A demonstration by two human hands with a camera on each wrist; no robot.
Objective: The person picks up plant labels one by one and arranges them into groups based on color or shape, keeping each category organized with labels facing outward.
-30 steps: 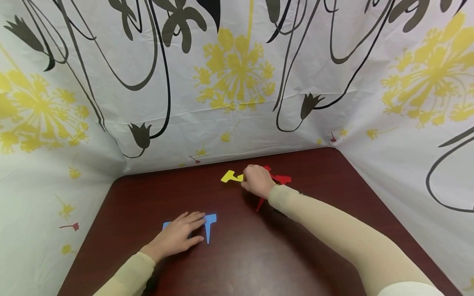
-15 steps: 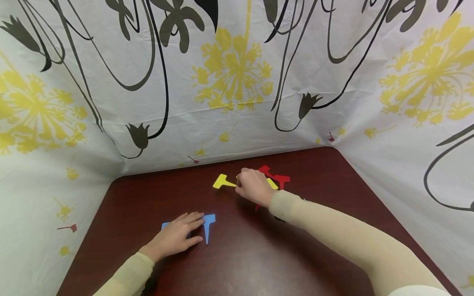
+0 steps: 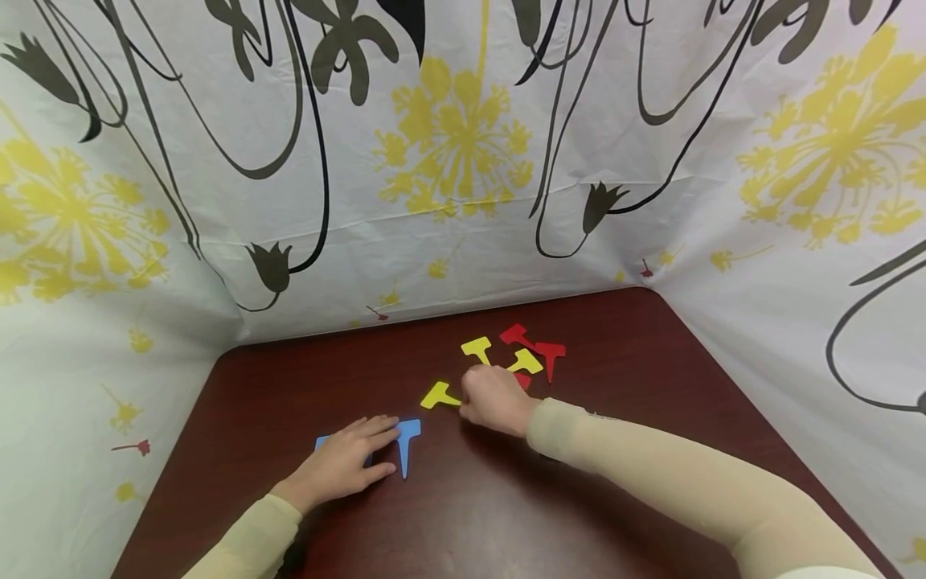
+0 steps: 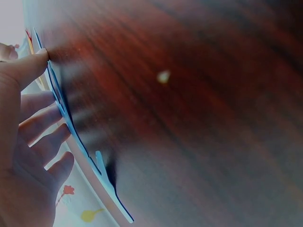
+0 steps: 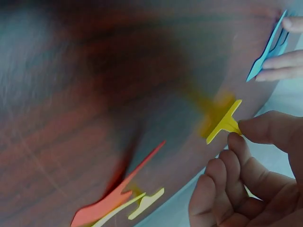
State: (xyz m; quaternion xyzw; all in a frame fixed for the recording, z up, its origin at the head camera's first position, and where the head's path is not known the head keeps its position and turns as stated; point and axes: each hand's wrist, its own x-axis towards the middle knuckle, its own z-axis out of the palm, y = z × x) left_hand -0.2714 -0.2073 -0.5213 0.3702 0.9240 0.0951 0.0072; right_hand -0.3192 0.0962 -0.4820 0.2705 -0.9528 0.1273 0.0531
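"Right wrist view: how's the yellow tag [image 5: 223,122]?"
"Probably light, bendy; the right hand [image 5: 267,177] pinches its stem, sensibly."
"Left wrist?"
"Left hand [image 4: 21,175], fingers spread, touches blue tags [image 4: 106,177]."
"Head?"
"Yellow tag's just beyond the rightmost blue tag [image 3: 408,438]; loose yellow tags [image 3: 477,348] and red tags [image 3: 551,354] crowd farther right; left hand blocks its left."

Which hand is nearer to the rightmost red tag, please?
Right: the right hand is short of the red tag, to its left, pinching a yellow tag; the left hand is farther left, touching blue tags.
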